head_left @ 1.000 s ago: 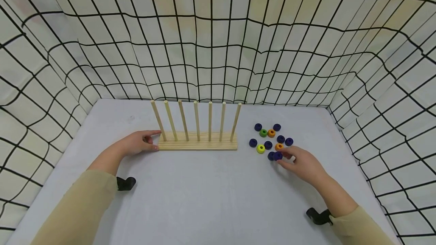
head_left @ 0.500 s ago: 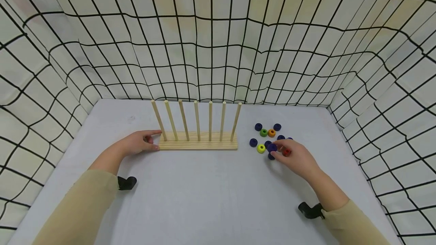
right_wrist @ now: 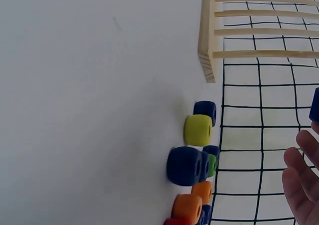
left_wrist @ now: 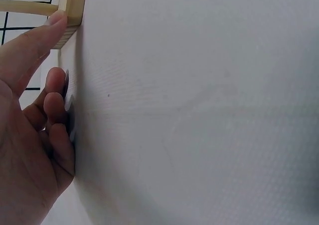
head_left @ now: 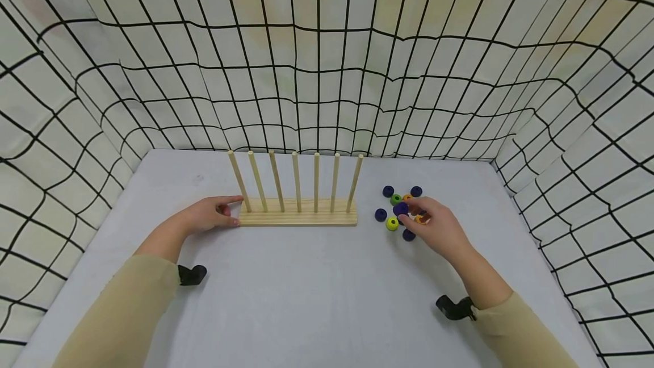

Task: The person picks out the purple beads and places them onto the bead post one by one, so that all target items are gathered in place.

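A wooden peg rack, a flat base with a row of several upright pegs, stands near the middle of the table. My left hand grips its left end, index finger behind and thumb at the front corner; the thumb shows on the base in the left wrist view. My right hand pinches a dark blue bead between thumb and fingertips, held up over the loose beads. In the right wrist view, part of that bead appears at the right edge above the fingers.
Loose beads lie right of the rack: several dark blue ones, a yellow one, a green one and orange ones, plus a red one. The right hand covers some. Black netting surrounds the white table.
My right hand has picked up the dark blue bead from the near side of the group and carried it up and left. The left hand keeps its place on the rack.
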A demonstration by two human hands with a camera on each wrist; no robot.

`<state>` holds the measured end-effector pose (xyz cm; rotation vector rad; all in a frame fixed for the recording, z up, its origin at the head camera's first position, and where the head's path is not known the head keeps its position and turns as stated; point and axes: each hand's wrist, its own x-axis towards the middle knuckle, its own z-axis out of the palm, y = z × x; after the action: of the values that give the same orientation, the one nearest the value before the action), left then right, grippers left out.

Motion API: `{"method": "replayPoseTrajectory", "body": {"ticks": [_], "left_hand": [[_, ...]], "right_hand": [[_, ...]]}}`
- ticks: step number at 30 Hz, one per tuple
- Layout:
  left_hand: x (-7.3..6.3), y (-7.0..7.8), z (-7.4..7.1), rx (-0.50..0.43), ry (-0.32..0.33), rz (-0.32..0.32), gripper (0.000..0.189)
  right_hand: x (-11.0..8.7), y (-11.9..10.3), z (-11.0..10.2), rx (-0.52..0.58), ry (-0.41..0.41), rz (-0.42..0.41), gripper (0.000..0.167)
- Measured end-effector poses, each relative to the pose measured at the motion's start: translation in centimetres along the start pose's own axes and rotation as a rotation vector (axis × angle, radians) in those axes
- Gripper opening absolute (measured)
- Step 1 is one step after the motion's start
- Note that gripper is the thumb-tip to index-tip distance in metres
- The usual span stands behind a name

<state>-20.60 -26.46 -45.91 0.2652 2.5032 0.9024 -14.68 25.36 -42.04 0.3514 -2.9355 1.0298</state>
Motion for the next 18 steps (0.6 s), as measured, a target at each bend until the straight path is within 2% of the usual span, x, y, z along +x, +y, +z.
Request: {"method": "replayPoseTrajectory", "body": {"ticks": [10,18], "left_hand": [[0.0,0.2,0.0,0.009,0.008,-0.022,0.078],[-0.1,0.2,0.1,-0.003,0.006,-0.015,0.080]], "right_hand": [[1.0,-1.5,-0.3,0.021,0.050,-0.033,0.036],[1.9,-2.8,-0.5,0.065,0.071,-0.023,0.042]]}}
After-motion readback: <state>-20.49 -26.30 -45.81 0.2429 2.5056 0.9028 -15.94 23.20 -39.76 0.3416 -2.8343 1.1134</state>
